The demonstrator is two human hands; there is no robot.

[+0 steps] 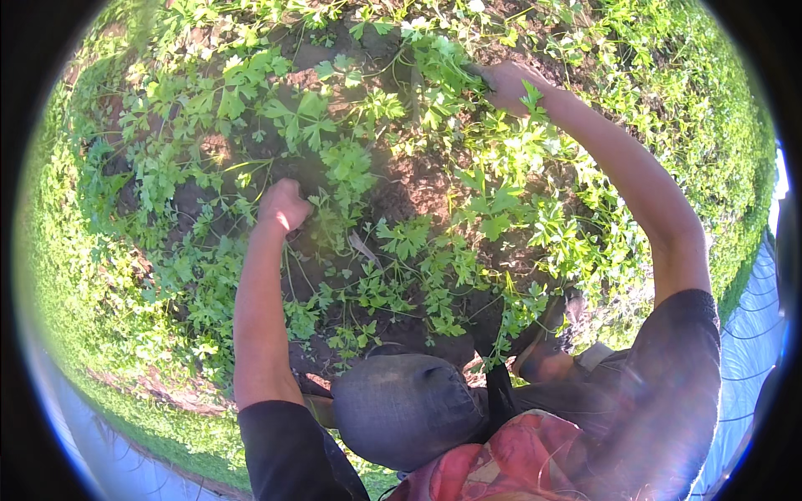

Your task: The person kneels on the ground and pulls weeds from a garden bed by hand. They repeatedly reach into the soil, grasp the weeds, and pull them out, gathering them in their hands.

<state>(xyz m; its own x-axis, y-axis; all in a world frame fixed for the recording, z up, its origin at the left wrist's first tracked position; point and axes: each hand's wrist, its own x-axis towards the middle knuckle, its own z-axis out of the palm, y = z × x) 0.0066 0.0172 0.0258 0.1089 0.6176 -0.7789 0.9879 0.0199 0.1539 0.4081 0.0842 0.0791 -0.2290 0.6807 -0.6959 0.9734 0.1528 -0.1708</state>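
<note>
Leafy green plants like flat-leaf parsley or celery (301, 119) grow from dark soil in front of me. My left hand (285, 203) is low among their stems, its fingers curled and mostly hidden underneath. Whether it grips a stem cannot be made out. Farther out, to the right, my right hand (514, 87) is closed, with a narrow dark object (474, 69) showing at its left side. What that object is remains unclear. A dense clump of leaves (442, 62) lies right beside it, and one leaf (531, 97) overlaps the wrist.
My bent knee (407, 407) in dark trousers is at the bottom, with a shoe (545, 354) to its right and a black strap (499, 388) between. Bare soil (413, 181) shows among the plants. Pale sheeting (752, 338) borders the right rim.
</note>
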